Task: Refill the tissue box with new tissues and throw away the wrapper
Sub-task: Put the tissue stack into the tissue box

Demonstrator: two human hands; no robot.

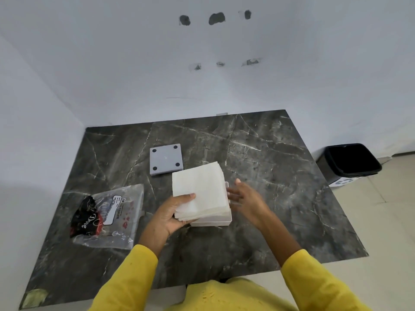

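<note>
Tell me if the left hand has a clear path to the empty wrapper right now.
Probably not yet: the left hand is gripping the tissue stack over the white box. The wrapper lies unobstructed just to its left on the table.

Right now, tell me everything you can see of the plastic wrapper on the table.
The plastic wrapper lies flat and crumpled on the dark marble table, left of the tissue stack. It is mostly clear film, with a black and red printed patch bearing script lettering and a white label. It looks empty and slack. Neither of the hands touches it; the left hand is close beside it, holding the tissues.
</note>
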